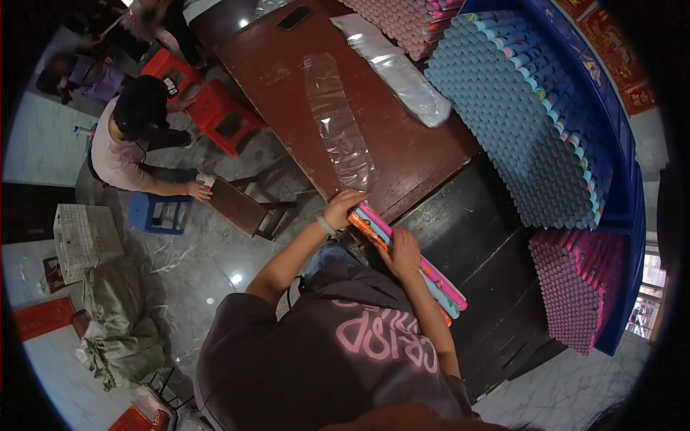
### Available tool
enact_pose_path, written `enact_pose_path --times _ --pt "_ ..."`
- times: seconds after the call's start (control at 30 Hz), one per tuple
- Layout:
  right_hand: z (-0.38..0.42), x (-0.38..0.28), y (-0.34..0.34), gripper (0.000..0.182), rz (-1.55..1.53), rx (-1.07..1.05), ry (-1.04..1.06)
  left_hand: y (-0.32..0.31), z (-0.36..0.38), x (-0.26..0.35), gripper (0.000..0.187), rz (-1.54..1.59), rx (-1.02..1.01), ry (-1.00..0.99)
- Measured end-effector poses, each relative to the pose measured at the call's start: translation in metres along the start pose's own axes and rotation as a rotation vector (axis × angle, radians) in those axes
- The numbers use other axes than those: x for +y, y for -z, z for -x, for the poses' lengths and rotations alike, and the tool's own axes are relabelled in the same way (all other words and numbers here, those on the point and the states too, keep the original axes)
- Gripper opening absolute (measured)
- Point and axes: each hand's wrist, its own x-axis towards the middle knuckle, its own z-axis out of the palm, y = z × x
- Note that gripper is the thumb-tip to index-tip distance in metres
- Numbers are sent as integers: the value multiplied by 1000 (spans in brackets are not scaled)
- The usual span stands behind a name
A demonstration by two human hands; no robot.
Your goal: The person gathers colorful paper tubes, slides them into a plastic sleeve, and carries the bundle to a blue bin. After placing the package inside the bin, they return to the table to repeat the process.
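A bundle of long printed tubes (438, 287) in pink, light blue and orange lies slanting across the front of my body, by the table corner. My right hand (402, 255) is wrapped around the bundle's middle. At its upper end my left hand (345, 210) is closed over the tube ends, with a band on the wrist. A clear plastic sleeve (338, 129) lies flat on the brown table (266, 68), its near end right at my left fingers.
A stack of clear sleeves (395, 68) and a phone (295, 18) lie on the table. Blue-grey tubes (503, 115) and pink tubes (568, 287) fill a blue rack (625, 208) at right. At left a person (118, 154) sits near a wooden bench (233, 205) and red stools (223, 115).
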Motion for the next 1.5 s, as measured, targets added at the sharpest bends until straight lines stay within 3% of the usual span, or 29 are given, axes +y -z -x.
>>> enact_pose_path --times 0.1,0.3,0.43,0.57,0.67,0.77,1.0,1.27,1.37,1.43,1.5 --pt "3 2 -3 51 5 -11 4 -5 7 -18 45 -6 -43 -43" --pt "1 2 -2 50 -61 -17 -23 -3 15 -14 47 30 -127 83" --pt "3 1 1 50 -62 11 26 -8 13 -10 32 5 4 75" --pt "3 0 -1 48 -48 12 37 -17 15 -14 29 41 17 197" --pt "3 1 -3 48 -41 -18 20 -20 20 -27 39 115 -76 123" --pt "4 6 -6 48 -57 0 51 -17 20 -19 37 263 -2 76" --pt "0 14 -10 50 -16 -102 -32 -9 29 -17 52 238 -99 128" --pt "-2 20 -20 48 66 -13 -8 10 17 11 54 116 -112 69" --pt "-2 20 -20 48 69 -4 -35 14 11 22 52 278 -45 156" --pt "-1 21 -21 49 73 -1 -49 12 13 17 52 410 27 394" --pt "-1 21 -20 50 66 4 -44 11 13 11 52 373 55 397"
